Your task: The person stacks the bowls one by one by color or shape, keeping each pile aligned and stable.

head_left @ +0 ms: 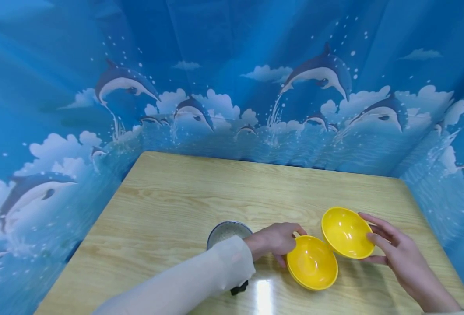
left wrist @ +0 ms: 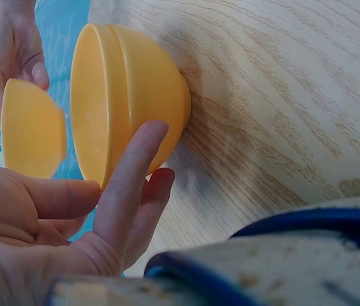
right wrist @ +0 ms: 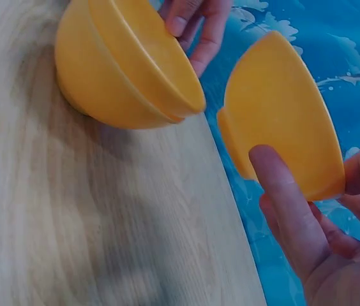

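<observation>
A nested stack of two yellow bowls (head_left: 312,264) stands on the wooden table, its two rims visible in both wrist views. My left hand (head_left: 279,240) grips the stack at its left side, thumb at the rim and fingers (left wrist: 129,185) against the outer wall. To the right, another yellow bowl (head_left: 346,232) is held above the table in my right hand (head_left: 399,253). The thumb lies at that bowl's rim, with fingers (right wrist: 285,197) under its outer wall. This bowl is tilted, close beside the stack.
A speckled grey bowl (head_left: 228,229) with a blue rim sits left of the stack, partly covered by my left forearm. The wooden table (head_left: 200,188) ends at a blue dolphin-printed curtain (head_left: 232,78) behind and at the sides.
</observation>
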Tool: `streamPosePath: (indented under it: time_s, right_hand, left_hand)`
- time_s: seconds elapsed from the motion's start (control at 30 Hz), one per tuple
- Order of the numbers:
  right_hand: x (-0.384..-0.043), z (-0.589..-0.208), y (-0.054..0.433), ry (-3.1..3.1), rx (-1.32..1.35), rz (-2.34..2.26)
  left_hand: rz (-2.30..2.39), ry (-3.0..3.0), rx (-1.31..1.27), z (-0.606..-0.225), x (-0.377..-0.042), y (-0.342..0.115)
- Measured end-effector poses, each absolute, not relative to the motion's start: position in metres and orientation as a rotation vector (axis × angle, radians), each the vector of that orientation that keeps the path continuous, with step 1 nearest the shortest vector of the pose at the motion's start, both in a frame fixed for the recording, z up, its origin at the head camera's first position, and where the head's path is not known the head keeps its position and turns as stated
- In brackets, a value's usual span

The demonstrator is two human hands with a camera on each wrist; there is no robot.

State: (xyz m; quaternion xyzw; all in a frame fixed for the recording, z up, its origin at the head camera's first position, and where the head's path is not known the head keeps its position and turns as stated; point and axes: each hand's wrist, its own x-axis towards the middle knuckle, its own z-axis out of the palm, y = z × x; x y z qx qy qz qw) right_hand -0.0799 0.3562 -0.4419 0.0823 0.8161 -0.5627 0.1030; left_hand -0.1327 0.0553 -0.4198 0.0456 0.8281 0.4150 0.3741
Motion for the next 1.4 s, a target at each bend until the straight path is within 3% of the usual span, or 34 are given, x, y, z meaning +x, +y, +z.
streamPosePath:
  time_s: [1.4]
  right_hand:
    - [-0.069, -0.440, 0.310, 2.386, 0.094, -1.387]
  left_hand:
    - [1.050, 2.128, 0.131, -0.422, -0.134, 0.056]
